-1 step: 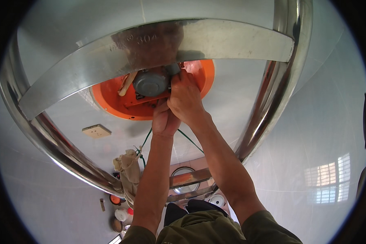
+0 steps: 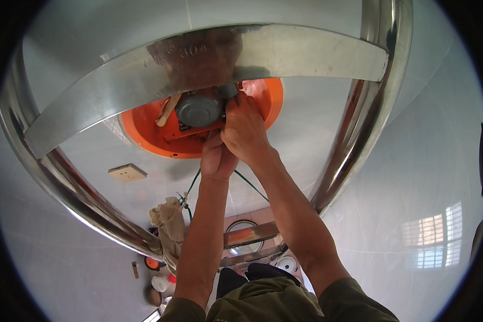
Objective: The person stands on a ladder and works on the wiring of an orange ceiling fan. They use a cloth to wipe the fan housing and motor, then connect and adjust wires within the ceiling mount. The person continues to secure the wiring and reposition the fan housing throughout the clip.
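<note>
Head view matches the earlier frame: the grey motor (image 2: 199,110) sits in the orange bowl (image 2: 185,152), right hand (image 2: 246,126) just beside it, left hand (image 2: 218,157) below. Fingers look bent; I cannot tell what they grip.

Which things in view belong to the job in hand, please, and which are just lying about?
Seemingly in the job:
- orange housing, left hand at its lower edge
- grey unit, right hand beside it; what the fingertips hold is hidden

Apparently just about:
- cloth bag
- round pan, below
- socket, fixed and untouched
</note>
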`<state>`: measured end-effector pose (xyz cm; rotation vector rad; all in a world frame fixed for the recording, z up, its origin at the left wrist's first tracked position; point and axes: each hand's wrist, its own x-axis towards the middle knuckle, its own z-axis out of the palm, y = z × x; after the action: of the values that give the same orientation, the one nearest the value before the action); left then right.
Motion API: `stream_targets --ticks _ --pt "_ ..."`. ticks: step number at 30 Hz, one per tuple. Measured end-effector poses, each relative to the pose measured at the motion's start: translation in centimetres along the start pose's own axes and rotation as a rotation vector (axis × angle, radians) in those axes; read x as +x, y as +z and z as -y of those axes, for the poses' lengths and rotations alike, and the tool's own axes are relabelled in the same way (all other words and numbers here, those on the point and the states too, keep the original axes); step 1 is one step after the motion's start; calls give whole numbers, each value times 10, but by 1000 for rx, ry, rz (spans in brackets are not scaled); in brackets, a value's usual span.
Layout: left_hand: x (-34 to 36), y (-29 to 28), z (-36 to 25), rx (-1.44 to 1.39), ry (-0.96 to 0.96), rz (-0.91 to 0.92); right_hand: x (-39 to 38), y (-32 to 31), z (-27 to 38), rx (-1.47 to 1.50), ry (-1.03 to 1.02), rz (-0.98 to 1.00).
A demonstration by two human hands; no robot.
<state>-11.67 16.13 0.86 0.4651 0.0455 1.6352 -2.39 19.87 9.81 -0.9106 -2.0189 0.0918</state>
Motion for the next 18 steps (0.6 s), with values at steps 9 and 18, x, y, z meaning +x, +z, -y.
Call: stream_targets --ticks 9,18 --pt "2 0 -4 -94 -54 2 -2 -2 3 31 9 -1" --pt "5 -5 0 -62 -45 -57 2 -4 7 36 76 30"
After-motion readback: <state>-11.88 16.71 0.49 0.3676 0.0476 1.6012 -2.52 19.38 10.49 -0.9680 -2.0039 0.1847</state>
